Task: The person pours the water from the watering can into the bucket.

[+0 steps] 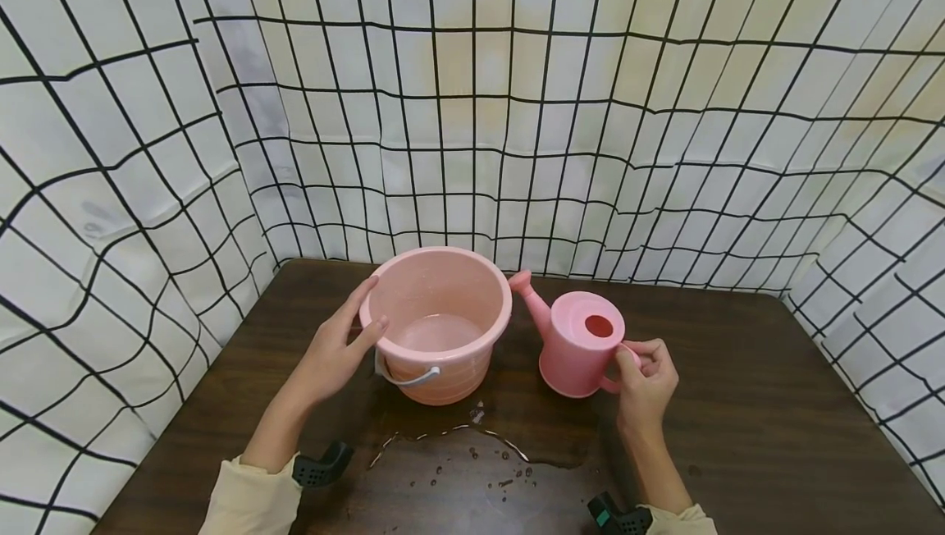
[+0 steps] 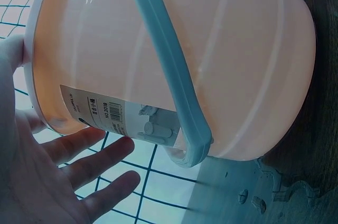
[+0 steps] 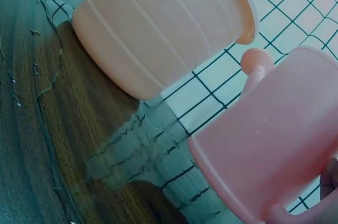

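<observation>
A peach-pink bucket (image 1: 487, 354) stands on the dark table, with a little clear liquid at its bottom. Its pale grey handle (image 1: 417, 377) hangs down the near side, and a printed label (image 2: 119, 115) shows in the left wrist view. My left hand (image 1: 335, 354) rests at the bucket's left rim, thumb and index finger touching it and the other fingers (image 2: 100, 163) spread. To the right is a pink watering can (image 1: 572, 358), its spout pointing left towards the bucket rim. My right hand (image 1: 647, 383) grips the can's handle (image 1: 611, 385) with thumb and fingers.
A puddle (image 1: 472, 477) with scattered drops spreads over the wooden table (image 1: 738, 404) in front of the bucket. White sheeting with a black grid (image 1: 561, 108) encloses the table at the back and both sides.
</observation>
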Demonstrator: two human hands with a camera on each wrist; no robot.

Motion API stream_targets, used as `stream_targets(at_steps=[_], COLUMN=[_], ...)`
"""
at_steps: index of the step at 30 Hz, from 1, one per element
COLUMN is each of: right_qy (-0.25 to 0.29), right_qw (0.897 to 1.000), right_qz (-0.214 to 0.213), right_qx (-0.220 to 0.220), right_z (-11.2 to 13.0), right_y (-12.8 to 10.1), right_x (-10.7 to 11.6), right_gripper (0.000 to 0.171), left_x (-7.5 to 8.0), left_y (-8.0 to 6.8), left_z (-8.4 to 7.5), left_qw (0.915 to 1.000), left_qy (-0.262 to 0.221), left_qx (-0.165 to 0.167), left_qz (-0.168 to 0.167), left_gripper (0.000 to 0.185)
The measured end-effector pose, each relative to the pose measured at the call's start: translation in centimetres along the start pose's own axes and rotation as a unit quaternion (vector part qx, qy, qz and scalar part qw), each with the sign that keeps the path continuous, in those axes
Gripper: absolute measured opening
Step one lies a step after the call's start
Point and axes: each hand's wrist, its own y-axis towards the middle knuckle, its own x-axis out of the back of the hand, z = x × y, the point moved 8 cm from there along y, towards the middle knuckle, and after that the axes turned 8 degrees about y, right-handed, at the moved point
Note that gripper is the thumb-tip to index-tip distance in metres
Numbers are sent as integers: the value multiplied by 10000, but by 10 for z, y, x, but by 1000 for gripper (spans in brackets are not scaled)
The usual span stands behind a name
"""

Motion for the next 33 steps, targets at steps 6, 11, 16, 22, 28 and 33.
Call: stream_targets(at_steps=[6,11,16,22,28,33], right_qy=[64,248,295,339,297,257], right_qw=[9999,9996,9995,9994,9996,9997], right_qz=[79,128,82,56,35,21], right_qx=[34,-3,5,5,-11,-8], right_z=[3,4,7,11,14,16], right_y=[0,-1,0,0,0,1], right_x=[-2,-4,-4,-5,-5,-5], right_gripper=[13,15,18,18,17,15], left_x=[0,1,0,0,0,0], left_y=[0,0,0,0,1,1], left_z=[0,-1,-1,-1,0,0], left_qw=[10000,10000,10000,10000,10000,10000], left_qy=[7,-2,-4,8,4,-19], left_qx=[15,1,15,0,45,58], left_qz=[22,29,51,35,49,44], left_gripper=[64,63,63,63,64,64])
